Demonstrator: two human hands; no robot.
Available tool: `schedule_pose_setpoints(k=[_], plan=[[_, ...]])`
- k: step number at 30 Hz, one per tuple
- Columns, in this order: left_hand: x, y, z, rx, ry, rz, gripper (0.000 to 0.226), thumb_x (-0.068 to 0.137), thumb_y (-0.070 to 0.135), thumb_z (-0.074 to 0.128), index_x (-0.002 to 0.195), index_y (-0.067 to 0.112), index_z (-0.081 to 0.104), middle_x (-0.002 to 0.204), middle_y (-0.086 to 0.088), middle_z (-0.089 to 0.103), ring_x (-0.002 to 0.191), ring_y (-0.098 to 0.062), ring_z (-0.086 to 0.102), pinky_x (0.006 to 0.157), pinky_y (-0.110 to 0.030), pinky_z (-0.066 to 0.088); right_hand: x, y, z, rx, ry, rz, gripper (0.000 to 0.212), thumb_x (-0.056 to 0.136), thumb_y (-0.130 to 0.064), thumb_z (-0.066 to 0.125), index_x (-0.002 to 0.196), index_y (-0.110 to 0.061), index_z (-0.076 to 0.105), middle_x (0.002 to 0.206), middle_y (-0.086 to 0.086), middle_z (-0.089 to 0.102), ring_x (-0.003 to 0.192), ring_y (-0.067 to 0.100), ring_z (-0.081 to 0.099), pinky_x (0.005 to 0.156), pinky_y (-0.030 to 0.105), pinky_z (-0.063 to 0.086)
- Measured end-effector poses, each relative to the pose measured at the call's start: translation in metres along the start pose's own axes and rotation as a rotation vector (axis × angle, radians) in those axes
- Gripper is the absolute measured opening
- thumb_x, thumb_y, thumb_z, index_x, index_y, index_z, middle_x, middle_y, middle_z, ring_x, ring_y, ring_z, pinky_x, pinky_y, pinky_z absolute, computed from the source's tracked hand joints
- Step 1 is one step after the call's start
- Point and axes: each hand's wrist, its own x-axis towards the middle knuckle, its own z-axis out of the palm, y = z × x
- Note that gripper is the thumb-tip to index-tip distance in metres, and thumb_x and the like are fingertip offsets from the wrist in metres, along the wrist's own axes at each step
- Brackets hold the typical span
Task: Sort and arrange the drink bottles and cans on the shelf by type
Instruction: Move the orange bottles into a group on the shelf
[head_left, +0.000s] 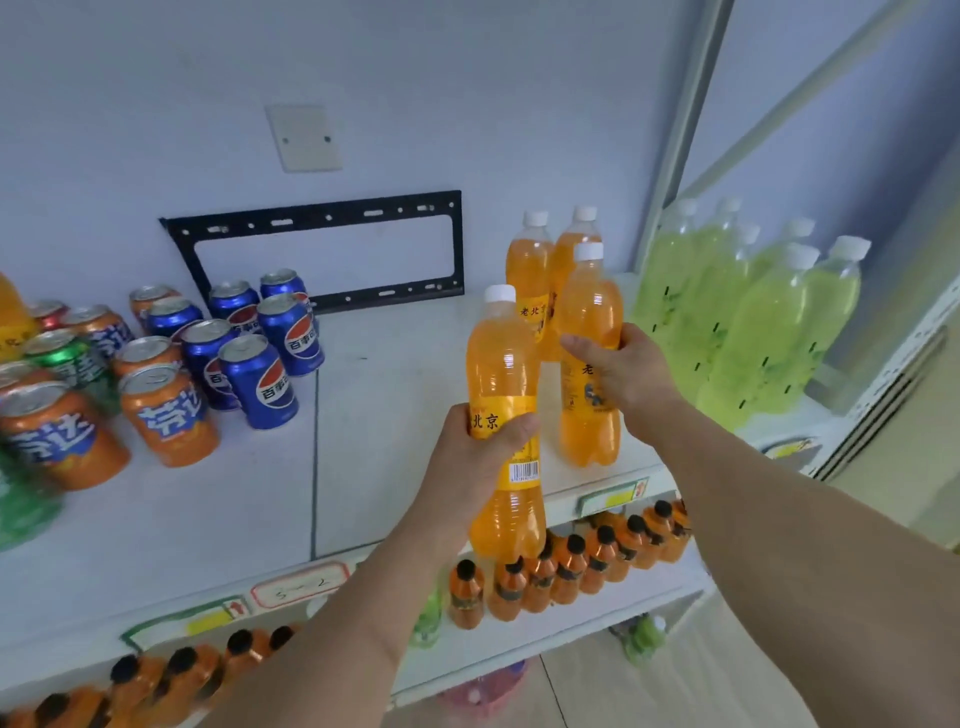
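Observation:
My left hand (480, 457) grips an orange soda bottle (501, 364) by its yellow label, holding it upright in the air at the front edge of the white top shelf (384, 415). My right hand (621, 371) is wrapped round the middle of a second orange bottle (589, 306) that stands on the shelf. Two more orange bottles (530, 265) stand just behind it. Blue cola cans (260, 379) are grouped at centre left, with orange soda cans (169, 415) and green cans (67, 358) further left.
Several pale green bottles (753, 322) fill the shelf's right end beside a white upright post (675, 130). A black metal bracket (317, 249) hangs on the back wall. The lower shelf holds rows of small orange bottles with black caps (571, 566).

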Motion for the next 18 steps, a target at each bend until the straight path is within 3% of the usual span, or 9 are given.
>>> schedule_pose_setpoints(k=[4,7,9,13,18], plan=[[0.022,0.000,0.031,-0.018,0.151,-0.016,0.066,0.064,0.060,0.079,0.115,0.027,0.056,0.105,-0.002,0.071,0.090,-0.018,0.073,0.081,-0.047,0.060,0.049,0.009,-0.021,0.002,-0.099,-0.019,0.049,0.072,-0.043,0.084,0.109,-0.023,0.060,0.100,-0.002,0.070,0.090,0.020,0.069,0.070,0.034,0.056],[0.032,0.004,0.053,-0.016,0.260,-0.018,0.050,0.074,0.052,0.078,0.113,0.028,0.056,0.104,-0.001,0.071,0.090,-0.020,0.072,0.080,-0.047,0.059,0.075,0.016,-0.032,0.018,-0.172,-0.030,0.047,0.075,-0.040,0.082,0.112,-0.027,0.056,0.101,-0.006,0.067,0.092,0.017,0.066,0.064,0.028,0.051],[0.035,0.007,0.063,0.000,0.324,-0.006,0.041,0.079,0.046,0.075,0.111,0.029,0.056,0.104,-0.001,0.070,0.090,-0.019,0.072,0.079,-0.044,0.059,0.090,0.020,-0.035,0.037,-0.214,-0.032,0.049,0.076,-0.039,0.082,0.116,-0.027,0.056,0.102,-0.007,0.067,0.094,0.018,0.066,0.068,0.030,0.051],[0.039,0.007,0.075,0.017,0.396,0.003,0.045,0.074,0.050,0.074,0.110,0.029,0.055,0.104,0.000,0.070,0.093,-0.019,0.071,0.082,-0.046,0.058,0.109,0.026,-0.034,0.050,-0.270,-0.037,0.057,0.074,-0.041,0.083,0.123,-0.027,0.056,0.108,-0.007,0.068,0.100,0.019,0.066,0.086,0.042,0.055],[0.047,0.004,0.080,0.032,0.427,0.008,0.060,0.066,0.057,0.081,0.112,0.029,0.056,0.105,0.000,0.071,0.093,-0.020,0.071,0.086,-0.050,0.057,0.118,0.031,-0.031,0.080,-0.307,-0.054,0.064,0.073,-0.042,0.084,0.127,-0.028,0.053,0.112,-0.007,0.067,0.103,0.019,0.065,0.092,0.047,0.054]])
